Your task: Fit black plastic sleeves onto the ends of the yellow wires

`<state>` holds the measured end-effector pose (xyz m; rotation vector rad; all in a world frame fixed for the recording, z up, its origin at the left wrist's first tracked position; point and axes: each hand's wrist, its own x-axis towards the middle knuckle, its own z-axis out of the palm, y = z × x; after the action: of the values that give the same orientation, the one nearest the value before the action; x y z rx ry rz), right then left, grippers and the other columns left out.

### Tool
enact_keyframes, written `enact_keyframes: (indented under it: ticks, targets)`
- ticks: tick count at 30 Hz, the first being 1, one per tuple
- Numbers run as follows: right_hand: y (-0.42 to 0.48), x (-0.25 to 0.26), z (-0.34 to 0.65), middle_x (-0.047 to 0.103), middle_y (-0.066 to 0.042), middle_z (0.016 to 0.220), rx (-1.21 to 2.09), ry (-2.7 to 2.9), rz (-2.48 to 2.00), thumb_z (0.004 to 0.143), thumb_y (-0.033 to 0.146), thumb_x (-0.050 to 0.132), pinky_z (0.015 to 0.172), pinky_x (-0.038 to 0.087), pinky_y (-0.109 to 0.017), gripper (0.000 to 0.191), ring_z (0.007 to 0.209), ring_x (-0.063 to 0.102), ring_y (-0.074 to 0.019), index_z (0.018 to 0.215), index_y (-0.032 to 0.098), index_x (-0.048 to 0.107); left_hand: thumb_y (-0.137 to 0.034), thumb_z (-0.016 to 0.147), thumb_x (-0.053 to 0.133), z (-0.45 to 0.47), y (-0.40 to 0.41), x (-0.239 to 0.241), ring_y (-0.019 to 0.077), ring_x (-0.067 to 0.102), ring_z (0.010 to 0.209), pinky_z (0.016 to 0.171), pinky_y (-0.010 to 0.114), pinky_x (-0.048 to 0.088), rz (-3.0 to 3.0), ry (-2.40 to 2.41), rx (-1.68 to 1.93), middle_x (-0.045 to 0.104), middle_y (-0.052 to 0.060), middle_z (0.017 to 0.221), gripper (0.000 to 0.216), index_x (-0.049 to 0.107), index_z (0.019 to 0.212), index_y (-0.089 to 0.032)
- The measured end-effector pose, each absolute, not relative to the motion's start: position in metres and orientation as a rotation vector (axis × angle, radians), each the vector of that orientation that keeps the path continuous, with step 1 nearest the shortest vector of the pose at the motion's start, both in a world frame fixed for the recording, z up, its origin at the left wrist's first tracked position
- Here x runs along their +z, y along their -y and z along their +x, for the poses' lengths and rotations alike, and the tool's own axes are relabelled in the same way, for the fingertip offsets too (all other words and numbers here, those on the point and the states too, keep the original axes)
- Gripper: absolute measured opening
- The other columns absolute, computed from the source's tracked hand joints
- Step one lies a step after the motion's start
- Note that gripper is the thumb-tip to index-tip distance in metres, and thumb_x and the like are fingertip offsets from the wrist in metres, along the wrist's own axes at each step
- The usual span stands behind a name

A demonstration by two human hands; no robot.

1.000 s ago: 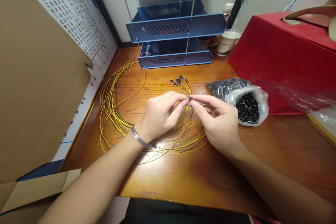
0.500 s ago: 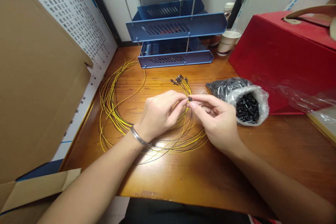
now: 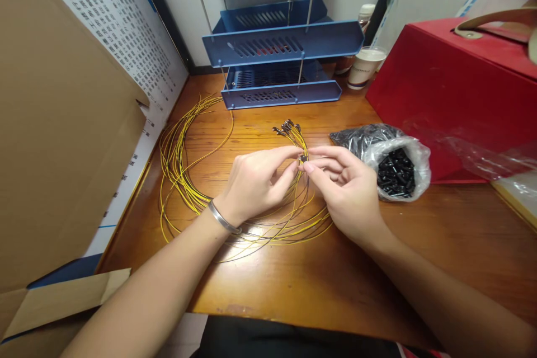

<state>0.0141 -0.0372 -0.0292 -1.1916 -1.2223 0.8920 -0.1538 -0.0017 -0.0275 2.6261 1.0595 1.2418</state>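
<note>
My left hand (image 3: 258,182) and my right hand (image 3: 346,190) meet fingertip to fingertip over the middle of the wooden desk (image 3: 293,274). My left thumb and forefinger pinch the end of a thin yellow wire (image 3: 300,165). Against that end my right thumb and forefinger pinch a small black cap (image 3: 302,159). A loose coil of yellow wires (image 3: 180,173) lies under and to the left of both hands. Their metal-tipped ends (image 3: 286,127) fan out just beyond my fingers. A silver bracelet sits on my left wrist.
A clear plastic bag of small black caps (image 3: 394,170) lies just right of my right hand. Behind it stands a red box (image 3: 453,89). A blue tiered tray rack (image 3: 281,47) and a paper cup (image 3: 364,67) are at the back. Cardboard (image 3: 62,140) walls the left side.
My fingertips have shifted slightly and closed tighter around the black cap and the wire end. The hands stay in the same place.
</note>
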Motion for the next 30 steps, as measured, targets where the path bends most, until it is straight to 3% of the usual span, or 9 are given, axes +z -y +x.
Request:
enact_keyframes:
  ticks: [3, 7, 19, 30]
  targets:
    - [0.0376, -0.0294, 0.0140, 0.075, -0.006, 0.083, 0.863, 1.246, -1.203, 0.080, 0.027, 0.075, 0.050, 0.048, -0.022, 0.015, 0.073, 0.070, -0.0161, 0.091, 0.018, 0.070, -0.026, 0.095, 0.061, -0.1546, 0.0007, -0.0283, 0.0090, 0.063, 0.052, 0.057, 0.021, 0.047, 2.680, -1.100, 1.271, 0.078, 0.002, 0.075, 0.019, 0.074, 0.104, -0.016]
    - [0.0375, -0.0293, 0.0146, 0.076, -0.006, 0.082, 0.842, 1.245, -1.225, 0.079, 0.027, 0.075, 0.049, 0.047, -0.023, 0.016, 0.070, 0.069, -0.0161, 0.090, 0.017, 0.071, -0.028, 0.096, 0.060, -0.1559, -0.0007, -0.0287, 0.0092, 0.061, 0.050, 0.055, 0.021, 0.045, 2.746, -1.097, 1.277, 0.075, 0.002, 0.067, 0.020, 0.077, 0.095, -0.017]
    - [0.0385, -0.0289, 0.0149, 0.076, -0.007, 0.086, 0.813, 1.268, -1.251, 0.080, 0.024, 0.075, 0.048, 0.046, -0.023, 0.011, 0.072, 0.068, -0.0158, 0.089, 0.017, 0.074, -0.025, 0.096, 0.061, -0.1598, -0.0038, -0.0272, 0.0112, 0.068, 0.062, 0.061, 0.022, 0.048, 2.861, -0.995, 1.262, 0.080, 0.002, 0.084, 0.016, 0.075, 0.096, -0.018]
    - [0.0388, -0.0282, 0.0154, 0.073, -0.005, 0.079, 0.808, 1.290, -1.268, 0.079, 0.024, 0.074, 0.044, 0.037, -0.022, 0.012, 0.059, 0.059, -0.0117, 0.087, 0.016, 0.076, -0.024, 0.093, 0.065, -0.1626, -0.0061, -0.0216, 0.0111, 0.064, 0.055, 0.053, 0.026, 0.041, 2.977, -0.972, 1.270, 0.078, 0.001, 0.077, 0.011, 0.074, 0.094, -0.016]
